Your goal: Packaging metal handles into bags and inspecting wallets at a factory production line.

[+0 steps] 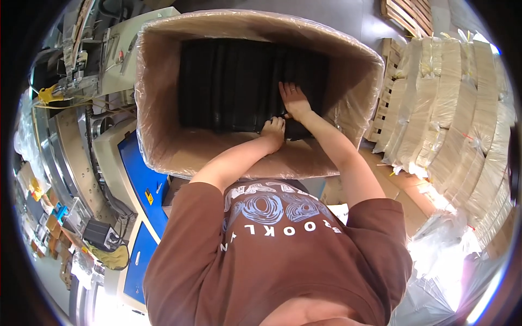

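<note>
A large brown cardboard box (174,155) lined with clear plastic film stands open in front of me. Inside lie bundles of black sheeting (239,81), side by side with folds and ridges between them; their exact kind is hard to tell. My right hand (295,102) rests on the right-hand part of the black sheeting, its fingers stretched out and slightly spread. Lower and a little to the left, my left hand (273,133) has its fingers curled onto the near edge of the same sheeting, by a fold. Its fingertips are partly lost against the black.
At left stands a machine with blue doors (142,185), metal parts and a yellow cable connector (50,94). Film-wrapped tan bundles (435,103) are stacked high on the right, beside a wooden pallet (410,16). Clear plastic film (443,247) lies at lower right.
</note>
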`<action>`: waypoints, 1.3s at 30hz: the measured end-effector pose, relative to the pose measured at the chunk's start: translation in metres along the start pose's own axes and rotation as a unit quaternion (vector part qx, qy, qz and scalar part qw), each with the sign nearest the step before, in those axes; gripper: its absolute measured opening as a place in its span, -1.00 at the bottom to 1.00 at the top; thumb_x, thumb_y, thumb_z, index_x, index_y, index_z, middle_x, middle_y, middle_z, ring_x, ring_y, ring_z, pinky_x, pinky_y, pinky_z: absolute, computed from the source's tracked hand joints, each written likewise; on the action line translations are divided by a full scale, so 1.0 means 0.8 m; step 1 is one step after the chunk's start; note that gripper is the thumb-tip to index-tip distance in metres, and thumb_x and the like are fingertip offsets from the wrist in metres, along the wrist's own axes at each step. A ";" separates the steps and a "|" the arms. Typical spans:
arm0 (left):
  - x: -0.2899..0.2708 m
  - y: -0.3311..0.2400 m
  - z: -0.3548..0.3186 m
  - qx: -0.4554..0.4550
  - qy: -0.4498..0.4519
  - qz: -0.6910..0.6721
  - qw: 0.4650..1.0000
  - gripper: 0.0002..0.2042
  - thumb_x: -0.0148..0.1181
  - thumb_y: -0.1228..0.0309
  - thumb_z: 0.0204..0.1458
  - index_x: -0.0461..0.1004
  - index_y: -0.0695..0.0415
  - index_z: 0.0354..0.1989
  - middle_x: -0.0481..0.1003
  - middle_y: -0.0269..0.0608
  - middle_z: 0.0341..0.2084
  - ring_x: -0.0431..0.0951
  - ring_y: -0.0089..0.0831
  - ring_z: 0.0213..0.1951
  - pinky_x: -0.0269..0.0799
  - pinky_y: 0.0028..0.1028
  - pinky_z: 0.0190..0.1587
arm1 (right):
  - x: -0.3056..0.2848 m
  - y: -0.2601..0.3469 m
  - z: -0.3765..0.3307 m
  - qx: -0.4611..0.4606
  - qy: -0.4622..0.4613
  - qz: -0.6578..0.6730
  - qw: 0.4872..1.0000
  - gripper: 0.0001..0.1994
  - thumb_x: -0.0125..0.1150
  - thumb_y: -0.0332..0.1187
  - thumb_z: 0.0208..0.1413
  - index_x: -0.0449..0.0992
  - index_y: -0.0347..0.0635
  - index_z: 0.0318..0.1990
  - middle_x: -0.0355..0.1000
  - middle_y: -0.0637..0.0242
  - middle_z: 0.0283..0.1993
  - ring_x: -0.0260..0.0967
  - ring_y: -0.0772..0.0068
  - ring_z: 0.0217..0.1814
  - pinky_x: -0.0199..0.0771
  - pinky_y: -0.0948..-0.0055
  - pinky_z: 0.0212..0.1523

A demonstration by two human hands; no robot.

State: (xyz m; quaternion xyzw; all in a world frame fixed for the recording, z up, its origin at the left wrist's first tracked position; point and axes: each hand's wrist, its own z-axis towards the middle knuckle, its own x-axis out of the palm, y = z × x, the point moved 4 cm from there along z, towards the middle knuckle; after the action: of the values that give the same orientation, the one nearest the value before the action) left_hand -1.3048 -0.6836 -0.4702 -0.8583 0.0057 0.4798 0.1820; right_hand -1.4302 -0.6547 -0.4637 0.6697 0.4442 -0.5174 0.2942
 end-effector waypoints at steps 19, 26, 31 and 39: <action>-0.282 0.087 -0.103 0.241 0.257 -0.915 0.197 -0.65 0.00 0.54 -0.09 0.27 0.25 -0.06 0.29 -0.15 -0.01 0.22 -0.27 0.14 0.18 -0.29 0.13 | -0.312 0.007 0.015 -0.162 0.027 0.965 0.207 -0.33 0.13 0.11 -0.24 0.30 -0.28 -0.08 0.28 0.05 -0.06 0.27 0.14 -0.03 0.30 0.29 0.06; -0.429 0.072 -0.187 0.279 0.072 -0.939 0.186 -0.47 -0.02 0.64 -0.18 0.15 0.33 0.10 0.30 -0.02 0.00 0.34 -0.21 0.03 0.24 -0.26 0.11 | -0.470 0.009 -0.017 -0.085 -0.215 0.906 0.354 -0.30 0.14 0.07 -0.10 0.19 -0.30 0.06 0.21 -0.04 0.08 0.18 0.08 0.13 0.13 0.26 0.19; -0.548 0.091 -0.247 0.328 0.046 -0.880 0.341 -0.56 -0.02 0.56 -0.11 0.22 0.33 0.04 0.38 -0.05 -0.09 0.41 -0.23 -0.05 0.32 -0.28 0.02 | -0.603 -0.069 -0.065 0.039 -0.339 0.640 0.689 -0.62 0.16 -0.38 -0.06 0.34 -0.23 -0.04 0.33 0.37 -0.20 0.25 0.61 -0.18 0.26 0.61 -0.15; -0.737 0.132 -0.165 0.321 -0.050 -0.842 0.431 -0.77 0.02 0.64 -0.13 0.35 0.32 -0.23 0.43 -0.10 -0.26 0.44 -0.27 -0.18 0.36 -0.30 -0.05 | -0.782 -0.146 0.021 0.211 -0.393 0.177 0.877 -0.42 0.16 -0.08 -0.10 0.35 -0.54 -0.11 0.43 0.08 -0.27 0.38 0.38 -0.22 0.36 0.50 -0.22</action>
State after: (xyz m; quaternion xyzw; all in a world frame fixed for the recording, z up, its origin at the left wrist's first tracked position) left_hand -1.5335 -0.9215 0.0466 -0.2919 -0.5756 0.0947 0.7579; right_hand -1.5860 -0.8002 0.1358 0.5250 0.0465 -0.7584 0.3834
